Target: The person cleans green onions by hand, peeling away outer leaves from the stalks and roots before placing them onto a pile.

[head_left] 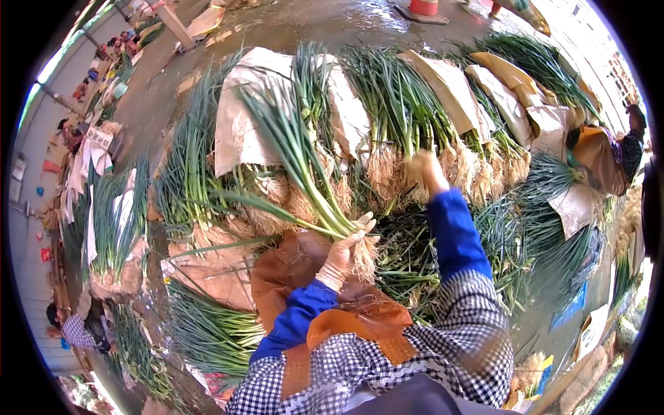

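Note:
My left hand (340, 257), in what looks like a pale glove, is closed around a bunch of green onions (312, 188) just above its stringy roots. The long green leaves slant up and to the left, and a few bent leaves hang out sideways. My right hand (426, 171) is stretched forward over the roots of a row of green onions (398, 97). Motion smears its fingers, so their state and anything in them are hidden. Below the hands lies an orange-brown apron (294, 266) across my lap.
Pale sacks (252, 90) lie over parts of the onion row. Loose leaves (408, 256) cover the ground before me. More green onions (211, 325) lie at my left. Other people (76, 328) sit at both sides. A red-and-white cone (423, 8) stands on the wet floor (311, 24).

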